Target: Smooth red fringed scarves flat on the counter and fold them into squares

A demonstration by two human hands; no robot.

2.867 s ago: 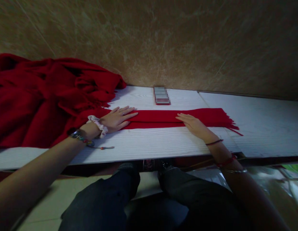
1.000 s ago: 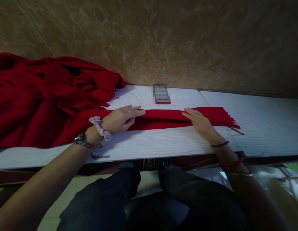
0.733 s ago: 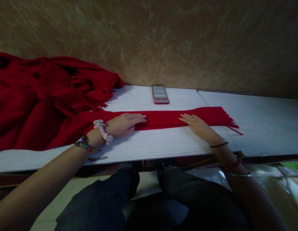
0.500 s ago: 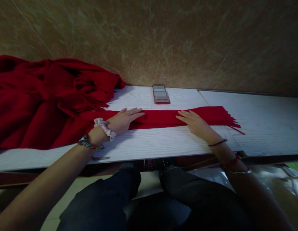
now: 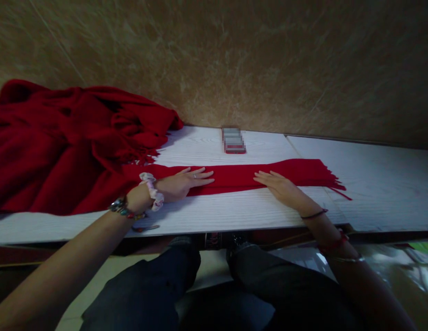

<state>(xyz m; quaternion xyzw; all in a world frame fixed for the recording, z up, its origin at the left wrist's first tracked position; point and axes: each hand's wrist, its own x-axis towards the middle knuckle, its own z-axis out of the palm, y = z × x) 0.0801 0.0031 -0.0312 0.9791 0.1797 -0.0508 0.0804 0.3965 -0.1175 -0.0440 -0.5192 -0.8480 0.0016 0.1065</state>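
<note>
A long red scarf [image 5: 234, 177] lies folded into a narrow band across the white table [image 5: 214, 211], its fringed end at the right. My left hand [image 5: 181, 183] lies flat on the band left of centre, fingers stretched out and pointing right. On the band right of centre rests my right hand [image 5: 279, 186], also flat with fingers extended. Neither hand grips anything. The left part of the scarf runs into a heap of red cloth [image 5: 62, 142].
The heap of red fabric covers the table's left end against the brown wall. A small blurred flat object [image 5: 234, 140] lies on the table behind the scarf. My knees [image 5: 214, 285] show below the table's front edge.
One second ago both hands held up the scarf's long edge; the edge has since been laid down, and both hands now press flat on the band.
</note>
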